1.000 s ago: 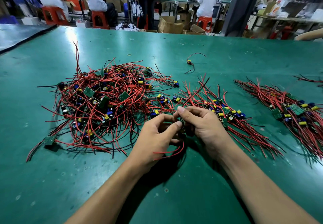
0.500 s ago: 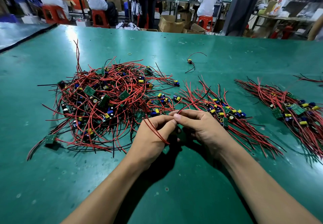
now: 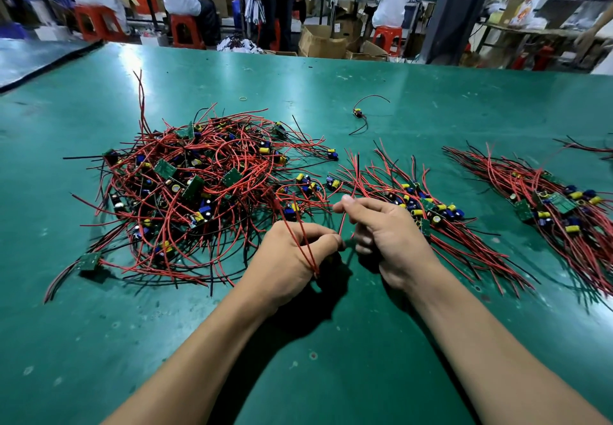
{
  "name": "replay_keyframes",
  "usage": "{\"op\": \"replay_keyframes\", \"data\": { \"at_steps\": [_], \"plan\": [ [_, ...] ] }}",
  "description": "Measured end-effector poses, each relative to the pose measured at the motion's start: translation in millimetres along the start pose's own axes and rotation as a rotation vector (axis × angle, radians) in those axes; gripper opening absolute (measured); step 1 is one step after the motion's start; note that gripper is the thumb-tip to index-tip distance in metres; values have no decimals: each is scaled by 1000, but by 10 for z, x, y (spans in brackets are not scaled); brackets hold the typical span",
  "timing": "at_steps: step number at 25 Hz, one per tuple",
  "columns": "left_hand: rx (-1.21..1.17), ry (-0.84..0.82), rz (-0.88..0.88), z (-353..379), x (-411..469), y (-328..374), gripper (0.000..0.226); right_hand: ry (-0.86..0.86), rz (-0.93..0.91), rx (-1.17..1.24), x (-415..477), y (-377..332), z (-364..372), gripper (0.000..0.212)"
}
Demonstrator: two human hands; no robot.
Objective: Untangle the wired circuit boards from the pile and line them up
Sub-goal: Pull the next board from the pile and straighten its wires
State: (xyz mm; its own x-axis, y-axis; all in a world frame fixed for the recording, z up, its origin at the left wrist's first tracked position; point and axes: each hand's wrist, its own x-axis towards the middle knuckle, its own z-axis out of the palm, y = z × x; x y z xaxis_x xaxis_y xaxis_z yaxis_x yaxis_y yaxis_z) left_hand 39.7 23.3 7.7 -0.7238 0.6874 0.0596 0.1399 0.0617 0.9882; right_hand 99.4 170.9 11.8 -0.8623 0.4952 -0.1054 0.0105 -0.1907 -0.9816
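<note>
Head-worn view, forward and down, close over green table (image 3: 431, 99)

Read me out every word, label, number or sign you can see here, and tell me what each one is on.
No text here reads clearly.
Green boards in the tangled pile: markings too small to read.
Boards in the lined-up rows: too small as well.
Red wires gripped by the left hand and right hand: no print visible.
Background cardboard box and printed bag: blurred, unreadable.
</note>
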Motion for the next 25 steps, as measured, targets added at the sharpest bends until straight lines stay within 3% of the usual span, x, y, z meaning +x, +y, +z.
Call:
{"op": "replay_keyframes", "data": {
  "at_steps": [5,10,16,20,25],
  "plan": [
    [6,17,-33,28,7,27,19,-24,-2,198,32,-37,0,26],
    [165,57,5,56,-2,62,15,-120,-4,210,-19,-92,29,28],
    [102,-29,-38,17,-20,74,16,-92,-86,316,-4,-136,-34,24],
    [138,-9,-11,20,-43,65,16,-8,-63,301,-11,-151,-28,13],
    [94,26,-31,15,-21,62,16,-83,57,402,-54,-242,-16,23]
  ]
}}
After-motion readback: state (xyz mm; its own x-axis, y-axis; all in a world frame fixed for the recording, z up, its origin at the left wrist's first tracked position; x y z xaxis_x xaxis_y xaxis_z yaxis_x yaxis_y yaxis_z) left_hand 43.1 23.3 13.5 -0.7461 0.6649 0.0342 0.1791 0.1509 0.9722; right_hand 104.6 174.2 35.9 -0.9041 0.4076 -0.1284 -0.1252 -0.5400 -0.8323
